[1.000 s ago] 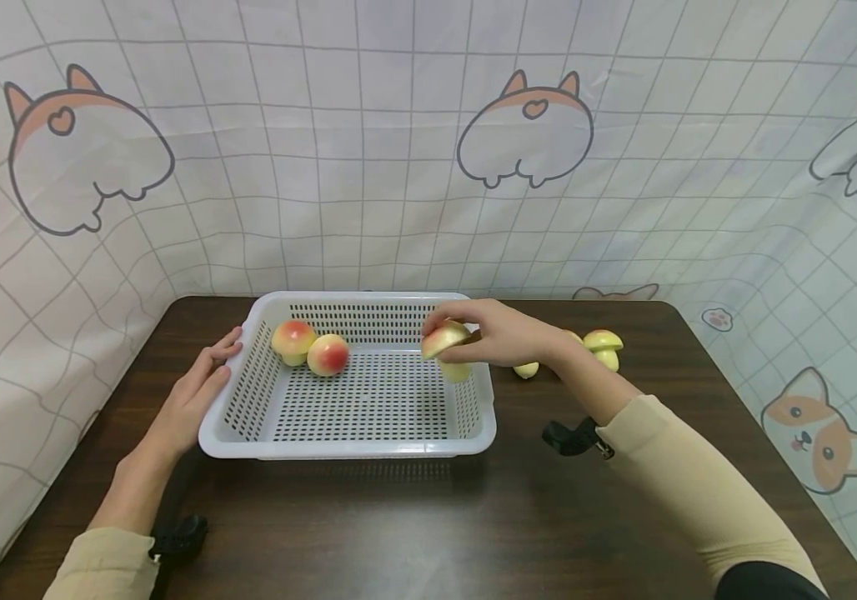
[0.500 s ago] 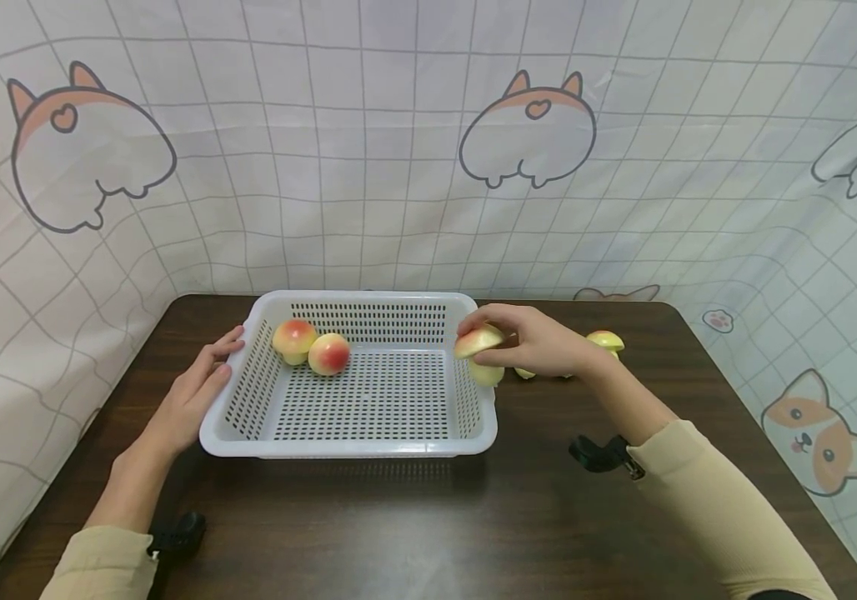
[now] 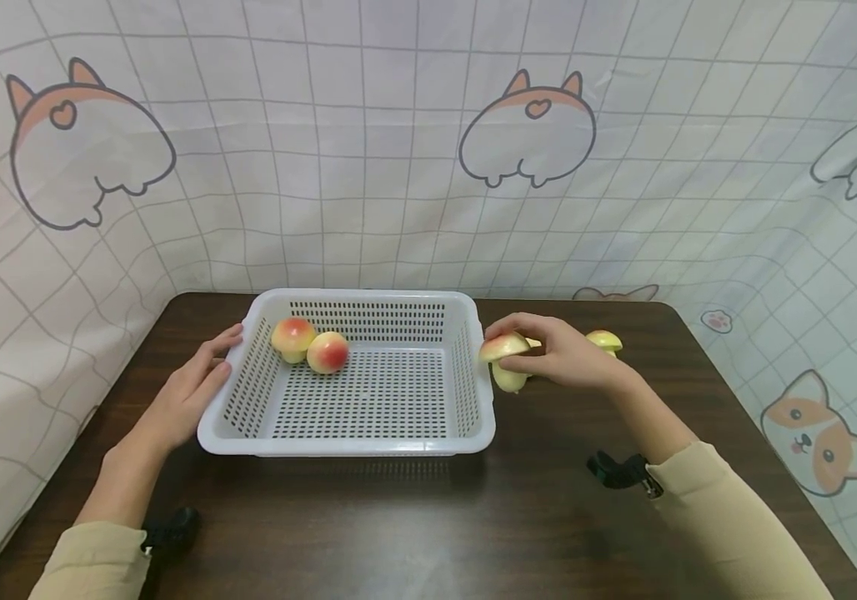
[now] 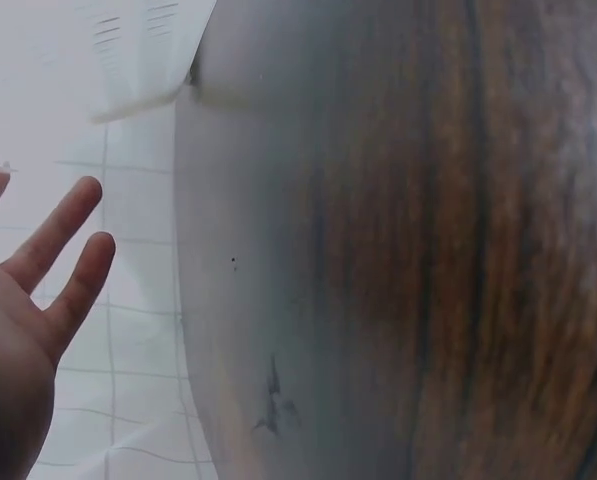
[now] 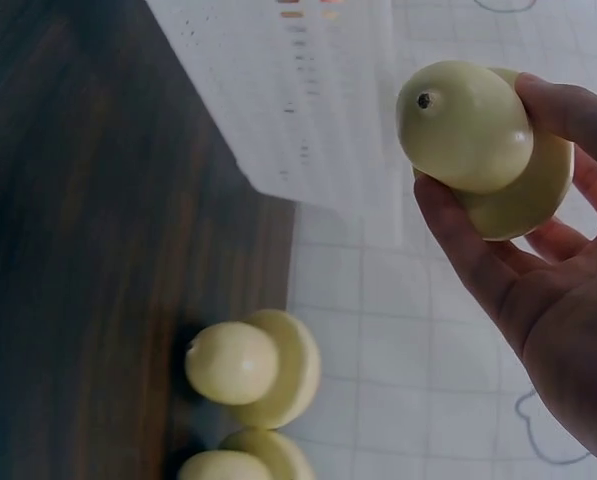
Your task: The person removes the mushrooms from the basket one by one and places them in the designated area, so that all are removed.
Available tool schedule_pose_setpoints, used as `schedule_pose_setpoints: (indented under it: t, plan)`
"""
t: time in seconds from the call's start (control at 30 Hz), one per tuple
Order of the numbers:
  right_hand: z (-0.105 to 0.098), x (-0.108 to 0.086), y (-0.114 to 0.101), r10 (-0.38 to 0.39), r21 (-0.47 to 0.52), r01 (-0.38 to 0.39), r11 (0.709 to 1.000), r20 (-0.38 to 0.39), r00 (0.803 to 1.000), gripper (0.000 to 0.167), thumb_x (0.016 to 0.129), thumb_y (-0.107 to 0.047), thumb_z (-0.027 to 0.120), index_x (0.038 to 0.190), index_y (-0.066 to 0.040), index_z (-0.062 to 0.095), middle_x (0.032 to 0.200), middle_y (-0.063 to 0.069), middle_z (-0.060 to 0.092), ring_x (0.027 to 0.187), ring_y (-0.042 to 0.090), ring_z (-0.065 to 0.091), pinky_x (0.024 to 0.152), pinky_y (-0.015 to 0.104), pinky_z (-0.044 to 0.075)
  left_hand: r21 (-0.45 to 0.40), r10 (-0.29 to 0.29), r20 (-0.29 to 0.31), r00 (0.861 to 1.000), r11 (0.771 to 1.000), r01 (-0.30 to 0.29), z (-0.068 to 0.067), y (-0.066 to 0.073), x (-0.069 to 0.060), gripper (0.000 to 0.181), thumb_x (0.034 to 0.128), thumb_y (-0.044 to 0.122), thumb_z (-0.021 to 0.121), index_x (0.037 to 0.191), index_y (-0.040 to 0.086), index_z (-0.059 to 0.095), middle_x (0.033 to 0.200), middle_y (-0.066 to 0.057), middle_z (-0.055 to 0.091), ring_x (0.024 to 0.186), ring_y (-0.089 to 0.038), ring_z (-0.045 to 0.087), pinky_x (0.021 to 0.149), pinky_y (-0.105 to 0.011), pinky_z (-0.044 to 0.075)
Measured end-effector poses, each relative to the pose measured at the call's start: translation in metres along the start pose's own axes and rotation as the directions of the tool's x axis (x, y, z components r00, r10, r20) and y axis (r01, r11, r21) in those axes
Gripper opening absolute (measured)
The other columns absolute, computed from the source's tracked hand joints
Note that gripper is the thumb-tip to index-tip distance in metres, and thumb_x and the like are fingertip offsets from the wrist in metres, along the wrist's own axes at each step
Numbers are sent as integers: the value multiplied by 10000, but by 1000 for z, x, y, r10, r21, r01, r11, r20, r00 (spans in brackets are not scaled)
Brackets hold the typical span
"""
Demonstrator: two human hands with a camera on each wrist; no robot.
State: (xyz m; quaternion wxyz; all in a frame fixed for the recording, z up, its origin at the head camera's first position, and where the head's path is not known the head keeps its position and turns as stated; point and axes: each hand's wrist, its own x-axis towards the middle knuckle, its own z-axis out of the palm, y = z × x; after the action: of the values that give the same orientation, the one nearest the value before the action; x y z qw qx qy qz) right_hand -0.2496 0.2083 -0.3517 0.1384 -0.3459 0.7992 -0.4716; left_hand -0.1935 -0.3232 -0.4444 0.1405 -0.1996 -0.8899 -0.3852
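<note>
My right hand holds a toy mushroom by its red-and-yellow cap, just outside the right rim of a white perforated basket. In the right wrist view the mushroom's pale stem points toward the camera, with thumb and fingers round the cap. My left hand rests against the basket's left side, its fingers fairly straight; the left wrist view shows this hand with fingers spread. Two mushrooms lie inside the basket at the back left, a stemmed one and a redder one.
More mushrooms stand on the dark wooden table to the right, one beyond the right wrist and others partly hidden by the hand. The right wrist view shows two, one mushroom above another. A white gridded cloth hangs behind.
My right hand has carried the mushroom rightward, from over the basket's right part to outside its right rim, and lower. The left hand and the mushrooms in the basket have stayed put.
</note>
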Motion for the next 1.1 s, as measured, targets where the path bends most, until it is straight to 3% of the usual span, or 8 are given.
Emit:
schedule_pose_setpoints:
  t: [0.17, 0.3, 0.47, 0.6, 0.67, 0.73, 0.87, 1.1]
  plan:
    - [-2, -8, 11, 5, -80, -7, 997, -32, 999, 362, 951, -131, 759, 1295, -114, 648, 1180, 49, 666, 1014, 248, 627, 853, 346, 536, 65, 16, 12, 1000, 998, -17, -3, 1, 0, 453, 1089, 162, 450, 1529, 60, 416, 1642, -77, 348, 1119, 0, 525, 806, -154, 461]
    - [-4, -14, 19, 19, -128, -26, 992, -56, 998, 352, 951, -152, 762, 1288, -147, 658, 1156, 17, 679, 975, 227, 630, 793, 326, 514, 110, 15, 30, 999, 994, -18, -6, 2, 1, 474, 1090, 177, 455, 1548, 67, 399, 1641, -82, 351, 1182, -151, 532, 866, -136, 393]
    - [-4, -18, 32, -43, -106, 38, 994, -47, 998, 344, 947, -75, 750, 1277, -74, 656, 1228, 79, 665, 1022, 237, 633, 843, 313, 512, 185, -10, 71, 997, 983, -3, -10, 6, 2, 515, 1091, 218, 455, 1582, 98, 356, 1641, -91, 349, 1089, -253, 565, 846, -348, 484]
    - [-2, -21, 42, -59, -93, 54, 994, -45, 997, 349, 943, -56, 748, 1279, -61, 652, 1293, 124, 643, 1099, 230, 629, 913, 296, 493, 229, -27, 93, 995, 973, 5, -13, 8, 4, 511, 1094, 254, 455, 1571, 86, 381, 1649, -58, 342, 1220, -326, 550, 911, -507, 444]
    - [-2, -23, 46, -35, -88, 30, 996, -46, 998, 352, 949, -78, 748, 1287, -67, 650, 1294, 106, 647, 1117, 222, 624, 928, 290, 485, 243, -16, 102, 995, 970, -9, -15, 8, 4, 504, 1095, 256, 457, 1555, 59, 406, 1652, -50, 337, 1314, -368, 496, 1001, -461, 397]
    - [-1, -25, 49, 0, -84, -4, 996, -48, 999, 353, 956, -111, 747, 1293, -80, 648, 1296, 79, 650, 1131, 214, 617, 931, 284, 481, 243, 8, 108, 994, 969, -35, -16, 6, 5, 505, 1093, 243, 460, 1551, 35, 417, 1651, -50, 338, 1355, -382, 464, 1076, -329, 331]
    - [0, -30, 57, 29, -78, -33, 996, -51, 998, 355, 958, -128, 749, 1295, -104, 643, 1317, 111, 643, 1142, 219, 612, 935, 289, 484, 215, 78, 132, 988, 971, -106, -17, 2, 7, 514, 1085, 188, 464, 1557, -3, 396, 1647, -97, 332, 1329, -367, 477, 1058, -92, 179]
    - [2, -33, 69, 62, -47, -64, 997, -38, 997, 375, 958, -127, 747, 1310, -75, 630, 1286, 71, 653, 1108, 224, 624, 905, 303, 499, 207, 121, 149, 981, 967, -151, -18, 0, 6, 548, 1076, 163, 457, 1598, 49, 336, 1657, -128, 297, 1383, -406, 424, 1094, -100, 123]
